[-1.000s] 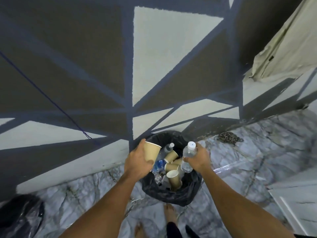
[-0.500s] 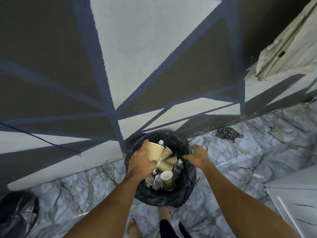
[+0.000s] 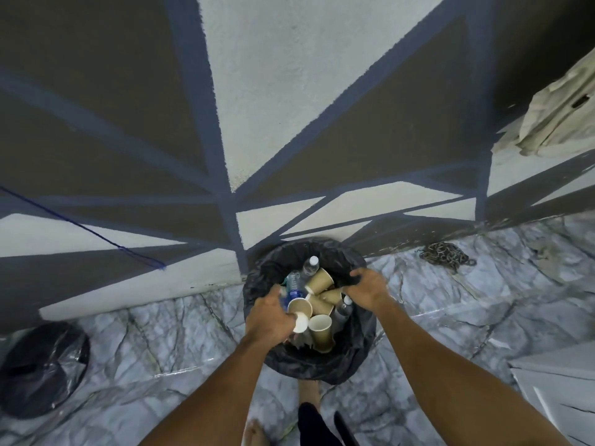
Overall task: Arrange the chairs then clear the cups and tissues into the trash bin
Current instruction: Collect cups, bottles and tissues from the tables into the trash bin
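Both hands are over the trash bin [image 3: 309, 365], which stands on the marble floor [image 3: 450, 323] right against the painted wall [image 3: 289, 91]. My left hand [image 3: 269, 317] reaches in from the near left rim with its fingers curled around a paper cup [image 3: 300, 309] whose mouth faces up toward the camera; a second, whiter cup mouth [image 3: 301, 323] sits touching the fingertips, and I cannot tell whether the hand grips that one too. My right hand [image 3: 367, 289] is closed on the black liner [image 3: 351, 280] at the far right rim, pinching a fold of it. Inside the bin I see several more brown paper cups [image 3: 320, 280] lying tilted against each other, one standing cup [image 3: 320, 331] with its mouth open near the front, and clear plastic bottles [image 3: 309, 267], one with a white cap toward the back and another on the right side. A heap of chain [image 3: 446, 257] lies on the floor by the wall, well apart to the right. Another black bag [image 3: 42, 368] sits at the far left. My bare feet [image 3: 309, 391] show just below the bin.
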Available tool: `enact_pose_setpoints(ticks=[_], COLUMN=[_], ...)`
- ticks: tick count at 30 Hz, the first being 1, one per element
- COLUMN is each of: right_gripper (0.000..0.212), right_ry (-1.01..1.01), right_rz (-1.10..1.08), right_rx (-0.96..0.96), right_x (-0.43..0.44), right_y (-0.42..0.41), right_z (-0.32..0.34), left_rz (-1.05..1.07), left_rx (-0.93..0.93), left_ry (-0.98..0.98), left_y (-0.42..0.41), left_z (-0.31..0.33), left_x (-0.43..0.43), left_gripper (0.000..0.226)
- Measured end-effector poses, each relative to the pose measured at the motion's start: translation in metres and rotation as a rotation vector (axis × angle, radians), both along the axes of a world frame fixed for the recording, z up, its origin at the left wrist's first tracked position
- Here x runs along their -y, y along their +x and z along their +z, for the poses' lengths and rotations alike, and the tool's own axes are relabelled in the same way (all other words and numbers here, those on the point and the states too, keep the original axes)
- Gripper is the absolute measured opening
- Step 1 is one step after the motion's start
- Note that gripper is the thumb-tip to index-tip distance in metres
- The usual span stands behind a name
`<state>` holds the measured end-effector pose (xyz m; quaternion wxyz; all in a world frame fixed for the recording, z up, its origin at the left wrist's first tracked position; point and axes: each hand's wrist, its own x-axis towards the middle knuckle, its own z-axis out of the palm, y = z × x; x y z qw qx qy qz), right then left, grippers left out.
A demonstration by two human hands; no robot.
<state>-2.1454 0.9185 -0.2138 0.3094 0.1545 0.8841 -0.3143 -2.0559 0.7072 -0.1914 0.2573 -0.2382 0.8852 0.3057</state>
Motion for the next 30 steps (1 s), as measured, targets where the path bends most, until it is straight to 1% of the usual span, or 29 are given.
enact_pose_setpoints(ticks=[3, 5, 8, 10, 11, 13, 16, 19, 22, 23, 26, 30], right_gripper=[0.05, 0.042, 0.032, 0.03, 0.033, 0.038, 0.028, 0.022, 0.024, 0.024, 0.022, 0.023], right_ry=[-0.028, -0.053, -0.06, -0.077, -0.091, -0.117, -0.166, -0.22, -0.302, -0.335, -0.454, -0.658], right_rz=[0.049, 0.094, 0.19, 0.256, 0.287, 0.361, 0.558, 0.787, 0.982, 1.047, 1.237, 1.466], right_rx=[-0.027, -0.062, -0.106, -0.103, -0.107, -0.124, -0.155, -0.212, -0.278, -0.304, -0.365, -0.418], right_x=[0.021, 0.039, 0.066, 0.084, 0.094, 0.119, 0.173, 0.238, 0.303, 0.323, 0.381, 0.445], right_y=[0.0, 0.003, 0.011, 0.018, 0.023, 0.036, 0.073, 0.129, 0.203, 0.231, 0.322, 0.453], right_z=[0.006, 0.013, 0.021, 0.026, 0.027, 0.034, 0.052, 0.07, 0.097, 0.108, 0.142, 0.185], left_rz=[0.048, 0.09, 0.163, 0.221, 0.252, 0.313, 0.405, 0.475, 0.588, 0.637, 0.753, 0.939], left_rx=[-0.051, -0.082, -0.128, -0.16, -0.176, -0.199, -0.239, -0.339, -0.417, -0.439, -0.488, -0.509], left_ry=[-0.003, 0.009, 0.051, 0.06, 0.057, 0.039, 0.0, -0.09, -0.179, -0.207, -0.302, -0.48], left_y=[0.005, 0.012, 0.031, 0.049, 0.06, 0.085, 0.132, 0.195, 0.272, 0.301, 0.393, 0.522], left_z=[0.008, 0.014, 0.026, 0.033, 0.036, 0.045, 0.063, 0.082, 0.103, 0.11, 0.135, 0.164], left_x=[0.016, 0.028, 0.047, 0.062, 0.07, 0.087, 0.118, 0.154, 0.187, 0.196, 0.221, 0.243], left_gripper=[0.074, 0.073, 0.063, 0.063, 0.064, 0.064, 0.068, 0.057, 0.035, 0.031, 0.039, 0.036])
